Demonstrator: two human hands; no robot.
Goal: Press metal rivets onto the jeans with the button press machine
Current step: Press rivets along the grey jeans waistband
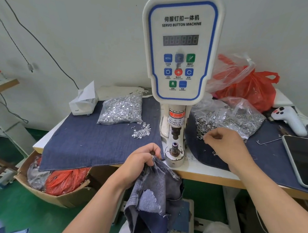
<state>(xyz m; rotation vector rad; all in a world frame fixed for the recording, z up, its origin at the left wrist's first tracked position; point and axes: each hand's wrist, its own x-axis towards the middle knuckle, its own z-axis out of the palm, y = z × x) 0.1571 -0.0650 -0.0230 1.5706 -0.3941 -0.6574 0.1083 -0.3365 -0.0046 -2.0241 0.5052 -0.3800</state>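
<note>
The white servo button machine (181,46) stands at the table's middle, its lower die (174,148) bare near the front edge. My left hand (141,160) grips the dark blue jeans (155,192) just left of the die; a small metal rivet shows on the fabric by my thumb. The jeans hang down below the table edge. My right hand (223,144) reaches to the right of the machine, fingertips pinched at the edge of a heap of small metal rivet caps (205,126). Whether a cap is between the fingers cannot be seen.
A clear bag of silver rivet tacks (121,109) with loose tacks (141,130) lies left of the machine on a denim mat (86,144). A tissue box (83,101), red plastic bags (248,86), a white handheld device (290,119) and a phone (303,159) are around.
</note>
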